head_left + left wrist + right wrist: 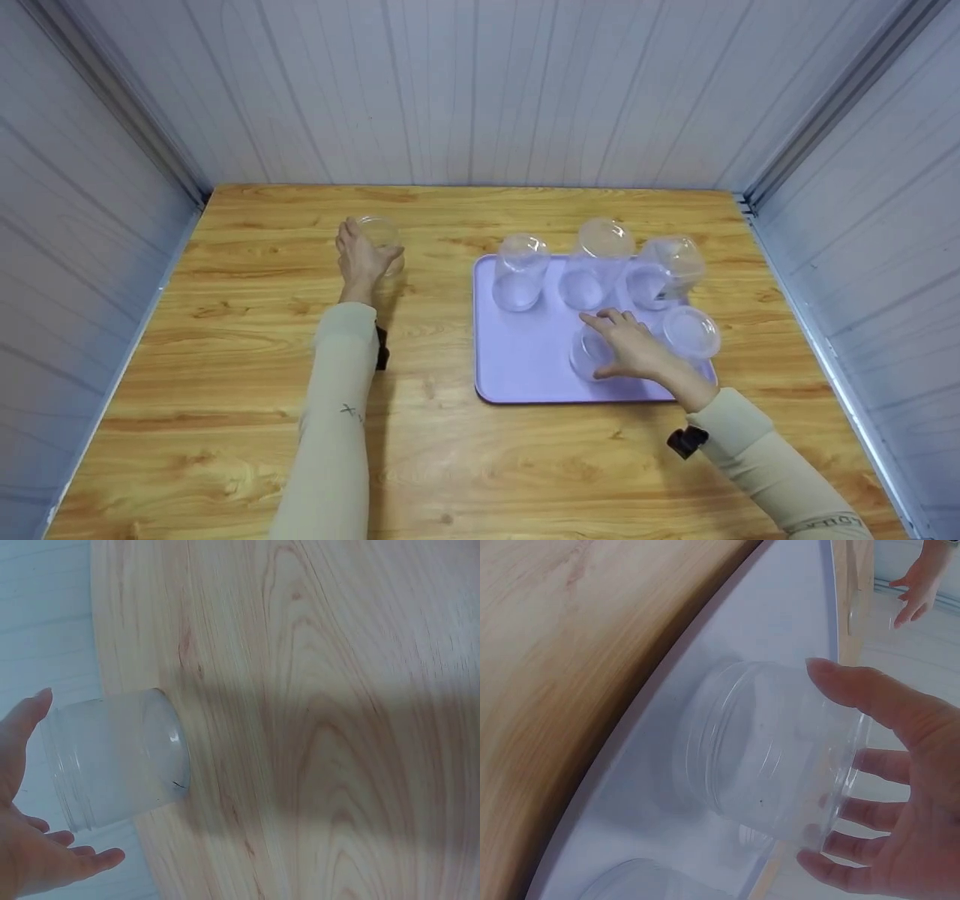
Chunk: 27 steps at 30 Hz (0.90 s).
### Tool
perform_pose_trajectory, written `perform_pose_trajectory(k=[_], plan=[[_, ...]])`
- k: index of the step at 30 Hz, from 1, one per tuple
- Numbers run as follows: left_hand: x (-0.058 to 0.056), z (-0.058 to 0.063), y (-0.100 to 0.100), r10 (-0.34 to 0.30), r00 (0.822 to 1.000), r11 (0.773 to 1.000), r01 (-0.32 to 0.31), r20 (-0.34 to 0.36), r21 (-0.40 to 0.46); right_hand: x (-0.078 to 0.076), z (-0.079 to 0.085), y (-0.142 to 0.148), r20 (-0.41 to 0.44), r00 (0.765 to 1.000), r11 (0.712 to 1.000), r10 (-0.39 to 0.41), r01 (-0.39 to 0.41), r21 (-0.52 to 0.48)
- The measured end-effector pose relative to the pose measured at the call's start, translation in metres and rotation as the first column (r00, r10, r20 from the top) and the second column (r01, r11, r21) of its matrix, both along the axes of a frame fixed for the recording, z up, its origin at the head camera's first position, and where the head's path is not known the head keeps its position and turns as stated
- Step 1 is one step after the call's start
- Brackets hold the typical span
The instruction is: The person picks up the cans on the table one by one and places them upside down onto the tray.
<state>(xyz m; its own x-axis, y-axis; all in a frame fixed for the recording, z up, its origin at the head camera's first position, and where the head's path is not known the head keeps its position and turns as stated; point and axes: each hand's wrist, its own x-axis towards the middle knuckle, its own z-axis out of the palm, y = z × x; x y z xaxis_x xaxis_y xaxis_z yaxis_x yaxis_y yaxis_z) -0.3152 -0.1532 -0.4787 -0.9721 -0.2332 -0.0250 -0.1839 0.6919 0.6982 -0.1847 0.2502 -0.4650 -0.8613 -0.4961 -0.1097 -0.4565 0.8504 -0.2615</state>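
Observation:
A clear plastic jar (pixel 112 757) stands on the table at the left, its ridged rim up. My left hand (pixel 361 259) is spread around the upper part of this jar; in the left wrist view, its fingers lie apart from the wall and the thumb is close to the rim. At the right, another clear jar (pixel 772 750) stands on the purple tray (pixel 517 360) with its ridged end down. My right hand (pixel 634 349) reaches over it, thumb and extended fingers on opposite sides of its upper end. Whether they touch it I cannot tell.
Three clear jars stand along the tray's back: one at the left (pixel 519 277), one in the middle (pixel 600 259) and one at the right (pixel 667 270). Another clear round container (pixel 691 332) is near the tray's right edge. Pale panel walls (pixel 480 97) bound the wooden table (pixel 435 465).

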Motion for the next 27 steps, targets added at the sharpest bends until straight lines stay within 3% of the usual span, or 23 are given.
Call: perform_pose_trajectory(k=[10, 18, 27], plan=[[-0.0024, -0.0005, 0.0053, -0.029, 0.999, 1.0, 0.029, 0.017, -0.007, -0.0011, -0.0032, -0.0001, 0.003, 1.0, 0.999, 0.022, -0.022, -0.024], [-0.0063, -0.002, 0.0048, -0.008, 0.999, 0.999, 0.01, 0.052, -0.032, -0.0026, -0.0053, -0.0027, 0.025, 0.999, 1.0, 0.025, -0.025, -0.019], [-0.0072, -0.0035, 0.0017, -0.012, 1.0, 1.0, 0.012, 0.029, -0.024, -0.0038, -0.0063, -0.0051, 0.032, 0.999, 0.999, 0.029, -0.028, -0.021]])
